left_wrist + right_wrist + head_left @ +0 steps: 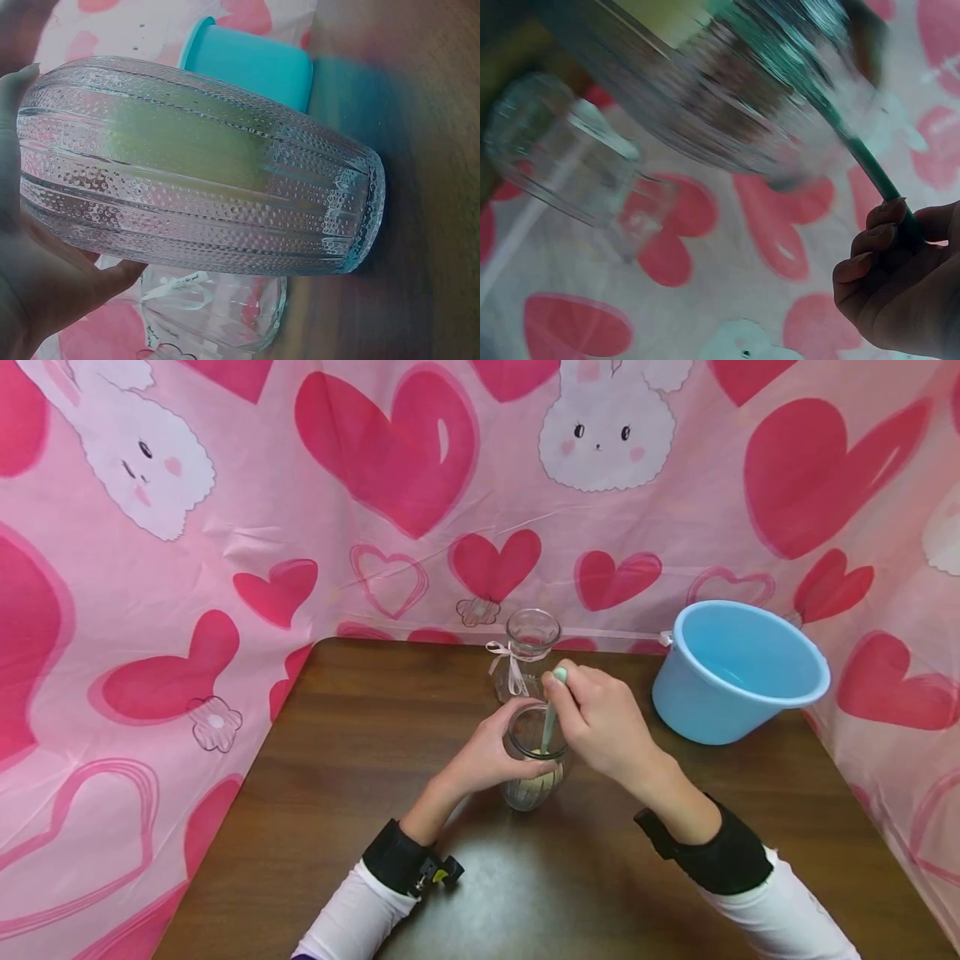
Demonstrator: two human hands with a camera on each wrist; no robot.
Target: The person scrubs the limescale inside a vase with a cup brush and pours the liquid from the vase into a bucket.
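A clear ribbed glass vase (187, 232) with a dotted surface is in my left hand (498, 752), whose thumb and fingers curl round it just below the rim. My right hand (600, 718) grips the green handle (870, 166) of a bottle brush in a fist above the vase mouth. The handle runs down inside the vase to a pale yellow head (187, 146), seen blurred through the glass. In the right wrist view the vase and handle are smeared by motion. Whether the vase base touches the table cannot be told.
Just behind the hands stands a second clear glass vase (534, 631) with a white ribbon bow at its neck. A light blue bucket (712, 710) stands at the back right of the brown wooden table (337, 827). Pink cloth with hearts (277, 485) hangs around the table's edges.
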